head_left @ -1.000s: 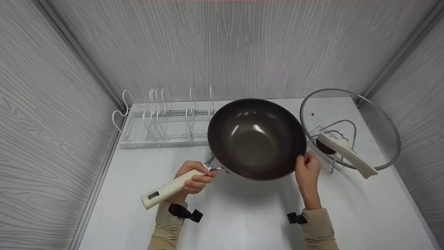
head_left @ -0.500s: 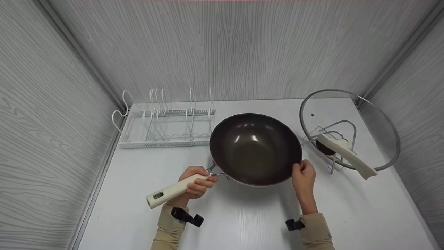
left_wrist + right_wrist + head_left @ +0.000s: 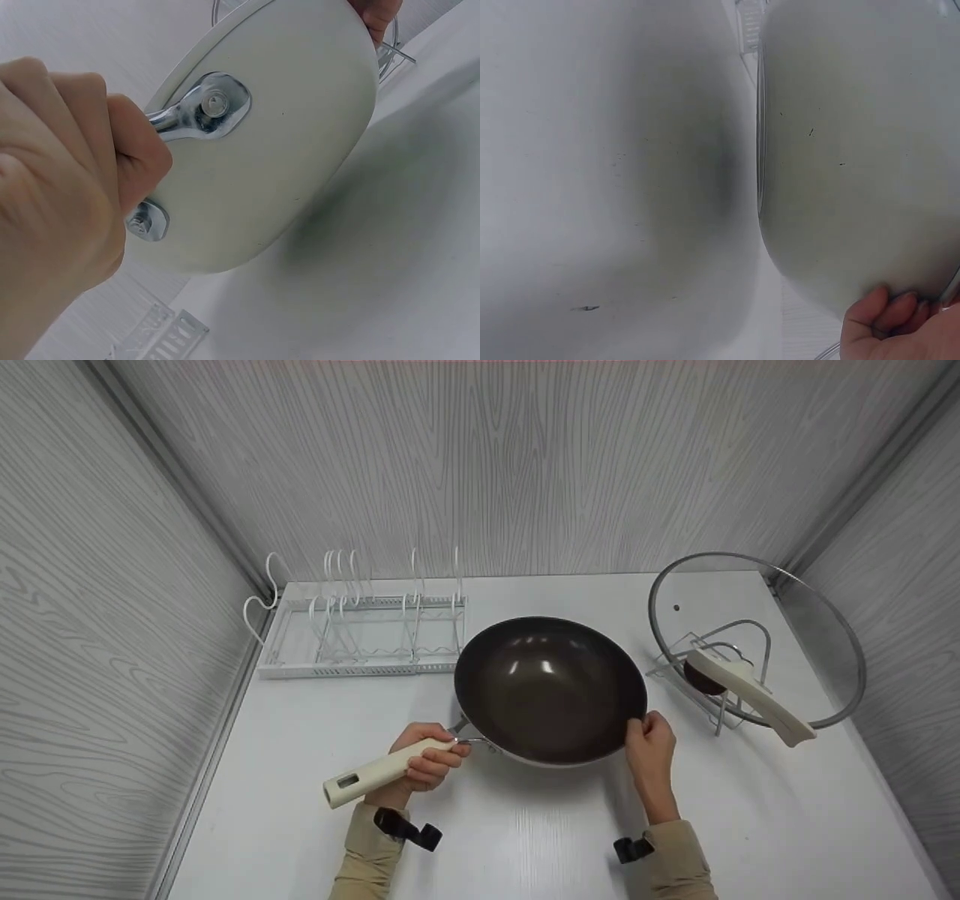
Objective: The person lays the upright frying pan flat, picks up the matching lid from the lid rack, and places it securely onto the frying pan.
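A wok (image 3: 551, 694) with a dark inside and a pale outside hangs above the white table, a shadow beneath it. My left hand (image 3: 421, 757) grips its cream handle (image 3: 375, 774) close to the metal bracket. At the wok's right rim my right hand (image 3: 651, 750) pinches the edge between thumb and fingers. The left wrist view shows the pale outer wall (image 3: 292, 127) and the bracket's riveted plates (image 3: 216, 105). In the right wrist view, fingers (image 3: 877, 307) touch the outer wall, and a gap separates the wok's base from the table.
To the left rear stands a white wire rack (image 3: 360, 667) with upright hoops. A glass lid (image 3: 817, 637) with a cream handle (image 3: 750, 694) leans in a small wire stand (image 3: 718, 712) at the right. Wood-grain panels (image 3: 495, 465) enclose the back and sides.
Both hands have brought the wok lower and nearer to me, most of it in the first half second. The grips look the same. Rack and lid stay put.
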A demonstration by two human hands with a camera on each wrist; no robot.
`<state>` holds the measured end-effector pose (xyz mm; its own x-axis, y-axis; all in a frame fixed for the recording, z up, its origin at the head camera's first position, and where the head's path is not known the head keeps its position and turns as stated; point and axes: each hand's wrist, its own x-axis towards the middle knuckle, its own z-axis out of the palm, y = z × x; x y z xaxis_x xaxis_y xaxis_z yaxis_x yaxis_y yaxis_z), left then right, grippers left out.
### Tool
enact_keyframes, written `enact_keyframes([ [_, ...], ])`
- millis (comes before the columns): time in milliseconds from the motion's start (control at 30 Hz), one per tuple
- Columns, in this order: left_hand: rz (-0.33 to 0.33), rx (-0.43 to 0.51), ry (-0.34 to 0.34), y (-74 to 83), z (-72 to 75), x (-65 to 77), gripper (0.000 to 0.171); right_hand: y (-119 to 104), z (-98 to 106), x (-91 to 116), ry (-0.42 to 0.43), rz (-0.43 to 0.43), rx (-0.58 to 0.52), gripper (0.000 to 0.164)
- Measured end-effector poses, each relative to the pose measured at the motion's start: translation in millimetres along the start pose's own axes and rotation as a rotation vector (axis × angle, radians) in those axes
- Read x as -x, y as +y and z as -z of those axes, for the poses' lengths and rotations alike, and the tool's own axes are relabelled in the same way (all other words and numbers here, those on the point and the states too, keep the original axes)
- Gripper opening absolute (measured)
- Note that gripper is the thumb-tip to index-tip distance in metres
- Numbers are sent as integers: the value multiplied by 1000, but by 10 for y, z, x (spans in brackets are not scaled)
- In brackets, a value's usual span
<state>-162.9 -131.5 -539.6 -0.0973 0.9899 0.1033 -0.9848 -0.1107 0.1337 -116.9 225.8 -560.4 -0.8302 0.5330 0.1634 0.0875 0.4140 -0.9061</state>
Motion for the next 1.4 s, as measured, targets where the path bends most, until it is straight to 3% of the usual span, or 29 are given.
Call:
enact_keyframes([
  [367, -32, 7, 31, 26, 111, 78, 17, 70, -109, 55, 12, -14, -18, 27],
  [633, -78, 23, 41, -6, 210, 116, 23, 78, -102, 79, -12, -6, 42, 26],
  [833, -157, 3, 86, -13, 297, 170, 32, 45, -45, 53, -67, 42, 114, 30],
  [1067, -296, 30, 61, -39, 436, 251, 33, 15, -18, 45, -171, 167, 250, 35],
  [1267, -397, 36, 56, -80, 532, 271, 35, 16, -10, 77, -243, 160, 310, 38],
  [1400, -425, 69, 51, -108, 592, 301, 35, 32, 1, 84, -299, 139, 330, 40],
])
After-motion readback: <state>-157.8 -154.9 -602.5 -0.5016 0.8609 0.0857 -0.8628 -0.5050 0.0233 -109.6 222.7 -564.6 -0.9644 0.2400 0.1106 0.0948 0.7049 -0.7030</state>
